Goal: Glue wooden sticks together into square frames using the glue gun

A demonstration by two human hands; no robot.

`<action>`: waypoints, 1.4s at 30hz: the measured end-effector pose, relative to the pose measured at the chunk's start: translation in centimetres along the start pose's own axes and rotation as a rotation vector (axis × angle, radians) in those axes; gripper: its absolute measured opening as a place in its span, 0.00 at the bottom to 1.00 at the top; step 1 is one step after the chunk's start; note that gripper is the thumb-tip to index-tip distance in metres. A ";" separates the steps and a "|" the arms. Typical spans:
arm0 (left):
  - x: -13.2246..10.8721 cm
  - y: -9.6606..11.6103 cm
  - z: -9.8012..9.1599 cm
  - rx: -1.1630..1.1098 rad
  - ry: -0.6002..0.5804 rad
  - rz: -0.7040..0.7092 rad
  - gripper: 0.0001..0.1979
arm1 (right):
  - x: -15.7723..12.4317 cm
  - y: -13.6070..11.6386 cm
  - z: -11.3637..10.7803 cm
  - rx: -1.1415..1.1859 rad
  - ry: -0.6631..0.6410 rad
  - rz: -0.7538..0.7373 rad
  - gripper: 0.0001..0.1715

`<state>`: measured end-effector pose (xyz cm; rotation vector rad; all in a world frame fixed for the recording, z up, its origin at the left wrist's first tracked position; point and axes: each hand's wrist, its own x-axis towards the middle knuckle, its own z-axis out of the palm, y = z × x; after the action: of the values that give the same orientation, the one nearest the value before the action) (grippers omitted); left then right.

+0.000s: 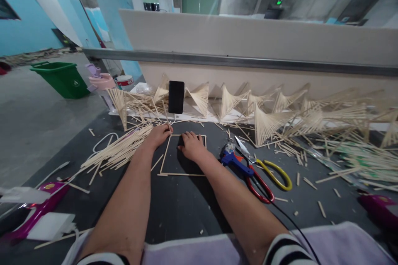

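Note:
A square frame of thin wooden sticks (183, 174) lies flat on the dark tabletop. At its far left corner is my left hand (160, 136), closed around a thin wooden stick (165, 112) that rises nearly upright from the fingers. My right hand (192, 145) rests over the far right part of the frame, fingers spread and palm down, with nothing visible in it. A pile of loose sticks (121, 149) lies left of my left arm. To the right of my right forearm are scissors with red and yellow handles (261, 174) and a blue-handled tool (236, 162).
Several twisted stick structures (231, 101) line the table's back edge under a pale board (248, 37). A black phone (176, 97) stands before me. A magenta glue gun (43, 205) with cables lies at left. Stick offcuts (297, 179) litter the right side. A green bin (64, 80) stands beyond.

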<state>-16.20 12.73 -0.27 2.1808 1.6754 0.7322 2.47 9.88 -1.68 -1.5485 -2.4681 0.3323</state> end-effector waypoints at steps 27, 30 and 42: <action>0.3 0.1 0.0 0.045 -0.005 0.013 0.09 | 0.0 0.2 0.0 -0.021 0.021 -0.028 0.31; 0.3 0.2 0.0 0.060 -0.003 0.003 0.09 | 0.0 0.2 0.0 -0.015 0.030 -0.032 0.30; 0.4 -0.1 0.2 0.083 0.001 0.014 0.09 | 0.3 0.3 -0.2 0.016 -0.042 0.001 0.38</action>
<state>-16.09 13.14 -0.37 2.2505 1.7211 0.6790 2.72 10.31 -1.53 -1.5524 -2.4898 0.3877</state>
